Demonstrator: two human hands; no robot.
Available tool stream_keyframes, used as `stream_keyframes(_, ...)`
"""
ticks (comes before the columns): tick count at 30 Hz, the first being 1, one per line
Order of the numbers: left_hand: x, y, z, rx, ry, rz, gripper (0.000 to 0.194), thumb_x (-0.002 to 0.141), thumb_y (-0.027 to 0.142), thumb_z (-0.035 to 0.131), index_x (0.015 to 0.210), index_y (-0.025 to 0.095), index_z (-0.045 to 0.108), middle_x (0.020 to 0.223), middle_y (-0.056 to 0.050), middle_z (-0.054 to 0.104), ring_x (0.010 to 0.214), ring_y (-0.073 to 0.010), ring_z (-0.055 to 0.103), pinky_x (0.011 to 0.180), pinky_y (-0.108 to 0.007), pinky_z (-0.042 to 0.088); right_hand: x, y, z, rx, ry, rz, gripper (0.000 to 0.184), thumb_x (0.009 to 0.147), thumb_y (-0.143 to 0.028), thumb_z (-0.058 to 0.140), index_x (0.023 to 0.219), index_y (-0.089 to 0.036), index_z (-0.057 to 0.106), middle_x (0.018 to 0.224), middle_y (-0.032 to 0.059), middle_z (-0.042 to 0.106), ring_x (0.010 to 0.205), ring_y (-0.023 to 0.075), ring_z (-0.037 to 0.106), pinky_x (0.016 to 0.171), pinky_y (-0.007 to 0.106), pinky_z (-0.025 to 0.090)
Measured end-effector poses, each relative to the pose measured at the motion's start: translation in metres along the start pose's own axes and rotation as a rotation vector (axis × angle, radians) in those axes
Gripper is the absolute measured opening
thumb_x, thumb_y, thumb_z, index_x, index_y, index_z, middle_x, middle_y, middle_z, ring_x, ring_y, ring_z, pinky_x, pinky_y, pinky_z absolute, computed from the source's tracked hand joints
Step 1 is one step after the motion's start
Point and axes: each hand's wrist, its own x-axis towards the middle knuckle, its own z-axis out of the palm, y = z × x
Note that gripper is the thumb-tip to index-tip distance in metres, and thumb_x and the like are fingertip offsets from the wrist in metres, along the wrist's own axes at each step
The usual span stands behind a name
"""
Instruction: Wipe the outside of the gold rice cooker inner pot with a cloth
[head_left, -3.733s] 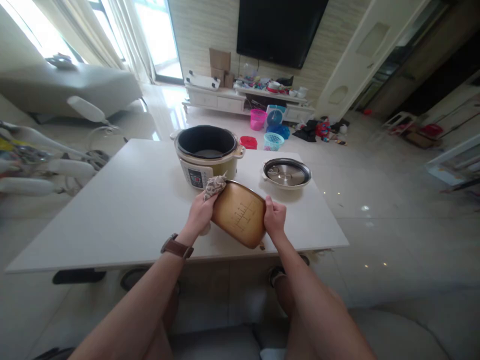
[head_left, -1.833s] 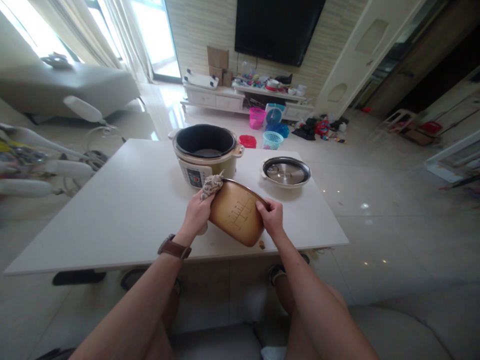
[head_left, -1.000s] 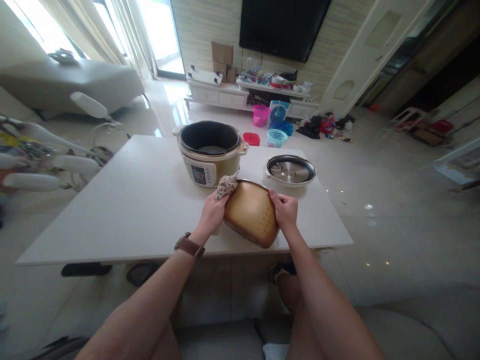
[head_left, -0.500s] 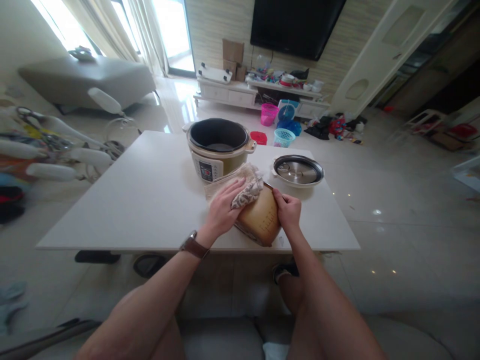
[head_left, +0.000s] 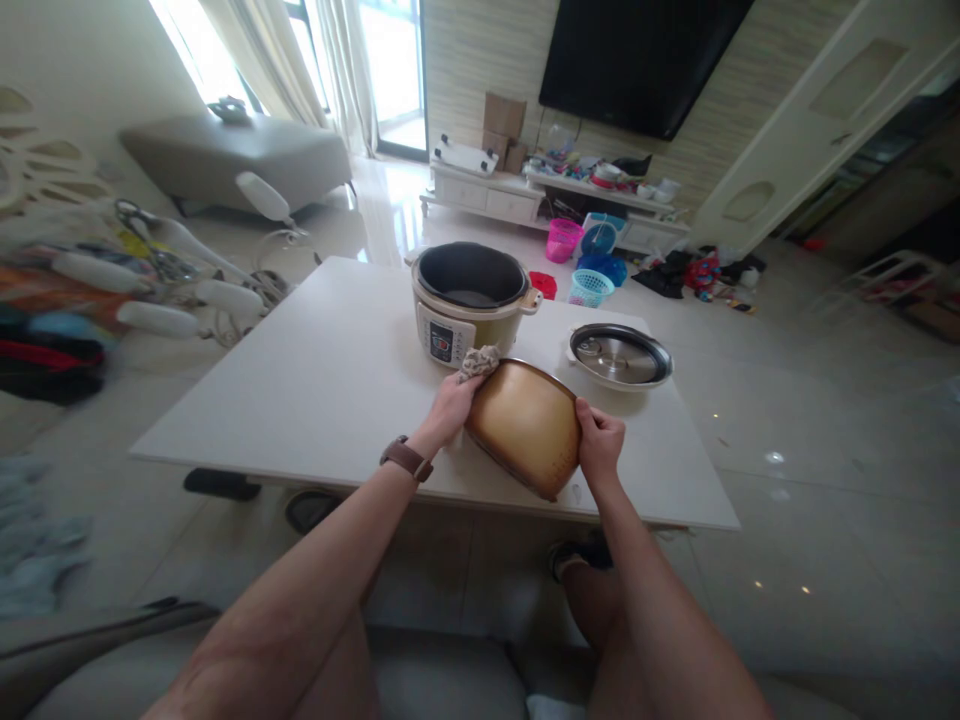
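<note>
Gold-coloured metal forms the outer wall of the inner pot point(head_left: 527, 425), which is held tilted between two bare hands in front of the cooker body point(head_left: 495, 333), near the close edge of the white table point(head_left: 300, 380). The left hand point(head_left: 450, 408) is at the pot's upper left; its fingers are clamped on a patterned cloth point(head_left: 480, 362), bunched over the rim, though the fingertips are hidden from view. The right hand point(head_left: 600, 435) grips the opposite side of the rim, thumb on the outer wall and the other fingers curled; their exact contact cannot be made out. Whether the pot's lower edge touches the table cannot be told. The cooker body stands upright with its dark cavity open above and its control panel point(head_left: 442, 342) facing the person. To its right lies the lid point(head_left: 621, 356), metal inner face upward. A brown-strapped watch point(head_left: 407, 457) encircles the left wrist. Beyond the table, a pink basket point(head_left: 564, 240) and a turquoise basket point(head_left: 591, 288) stand on the floor.
</note>
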Motion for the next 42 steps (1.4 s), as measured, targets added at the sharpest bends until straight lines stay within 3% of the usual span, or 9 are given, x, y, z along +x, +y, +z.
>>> stream_keyframes(4, -0.024, 0.030, -0.003, 0.327, -0.217, 0.495, 0.046, 0.093, 0.038, 0.065, 0.137, 0.026, 0.074, 0.155, -0.003, 0.061, 0.150, -0.0294, 0.051, 0.129, -0.046, 0.034, 0.001, 0.001, 0.008, 0.012, -0.004, 0.017, 0.068, 0.086, -0.074, 0.062, 0.054, -0.025, 0.027, 0.055, -0.0058, 0.023, 0.057, 0.0091, 0.021, 0.053, 0.029, 0.016)
stream_keyframes(7, -0.028, 0.035, -0.004, 0.408, -0.255, 0.558, 0.048, 0.094, 0.038, 0.066, 0.141, 0.029, 0.071, 0.160, -0.001, 0.056, 0.154, -0.0278, 0.045, 0.131, -0.046, 0.030, 0.002, 0.004, 0.010, 0.022, 0.002, 0.027, 0.068, 0.086, -0.074, 0.062, 0.054, -0.025, 0.027, 0.055, -0.0059, 0.023, 0.057, 0.0092, 0.020, 0.053, 0.029, 0.017)
stream_keyframes(17, 0.017, -0.025, -0.005, -0.196, 0.004, -0.245, 0.048, 0.078, 0.048, 0.073, 0.110, 0.012, 0.079, 0.121, -0.015, 0.080, 0.119, -0.0335, 0.072, 0.107, -0.047, 0.054, 0.001, 0.016, 0.003, 0.046, 0.041, 0.041, 0.070, 0.082, -0.080, 0.060, 0.053, -0.026, 0.027, 0.056, -0.0059, 0.022, 0.059, 0.0098, 0.020, 0.054, 0.030, 0.018)
stream_keyframes(20, 0.019, -0.030, -0.004, -0.233, 0.019, -0.341, 0.049, 0.078, 0.049, 0.072, 0.107, 0.011, 0.078, 0.115, -0.018, 0.081, 0.112, -0.0321, 0.074, 0.102, -0.045, 0.056, 0.002, 0.014, 0.002, 0.026, 0.050, 0.030, 0.068, 0.084, -0.080, 0.056, 0.053, -0.026, 0.028, 0.057, -0.0057, 0.022, 0.059, 0.0101, 0.021, 0.054, 0.030, 0.019)
stream_keyframes(26, 0.005, -0.010, 0.007, -0.056, 0.033, -0.057, 0.046, 0.086, 0.045, 0.067, 0.116, 0.013, 0.080, 0.128, -0.012, 0.078, 0.126, -0.0346, 0.068, 0.113, -0.046, 0.049, 0.011, -0.013, -0.007, -0.078, -0.050, -0.045, 0.063, 0.087, -0.073, 0.058, 0.056, -0.024, 0.033, 0.059, -0.0054, 0.025, 0.059, 0.0103, 0.026, 0.055, 0.029, 0.021)
stream_keyframes(31, -0.028, 0.021, 0.012, 0.240, -0.203, 0.439, 0.043, 0.092, 0.035, 0.067, 0.133, 0.024, 0.076, 0.151, -0.005, 0.065, 0.146, -0.0305, 0.055, 0.127, -0.045, 0.036, 0.013, -0.025, -0.015, -0.140, -0.057, 0.045, 0.070, 0.086, -0.076, 0.062, 0.052, -0.024, 0.029, 0.054, -0.0055, 0.022, 0.056, 0.0092, 0.022, 0.053, 0.031, 0.016)
stream_keyframes(34, -0.033, 0.026, 0.011, 0.272, -0.277, 0.517, 0.044, 0.093, 0.037, 0.068, 0.135, 0.027, 0.075, 0.156, -0.003, 0.060, 0.151, -0.0291, 0.050, 0.130, -0.044, 0.033, 0.011, -0.021, -0.014, -0.152, -0.042, 0.066, 0.072, 0.084, -0.078, 0.063, 0.050, -0.024, 0.030, 0.053, -0.0052, 0.022, 0.055, 0.0091, 0.022, 0.052, 0.031, 0.015)
stream_keyframes(37, -0.021, 0.015, 0.011, 0.146, -0.207, 0.399, 0.043, 0.094, 0.041, 0.066, 0.131, 0.023, 0.077, 0.149, -0.006, 0.067, 0.145, -0.0301, 0.056, 0.127, -0.044, 0.036, 0.009, -0.013, -0.013, -0.118, -0.018, 0.067, 0.073, 0.084, -0.079, 0.062, 0.050, -0.024, 0.030, 0.053, -0.0052, 0.022, 0.055, 0.0090, 0.022, 0.052, 0.030, 0.015)
stream_keyframes(42, 0.007, -0.022, 0.009, -0.080, -0.002, -0.109, 0.046, 0.084, 0.046, 0.069, 0.114, 0.013, 0.080, 0.120, -0.013, 0.081, 0.120, -0.0338, 0.071, 0.106, -0.047, 0.054, 0.006, -0.001, -0.010, -0.048, -0.002, 0.053, 0.073, 0.083, -0.083, 0.059, 0.052, -0.026, 0.025, 0.054, -0.0054, 0.021, 0.055, 0.0091, 0.020, 0.051, 0.030, 0.015)
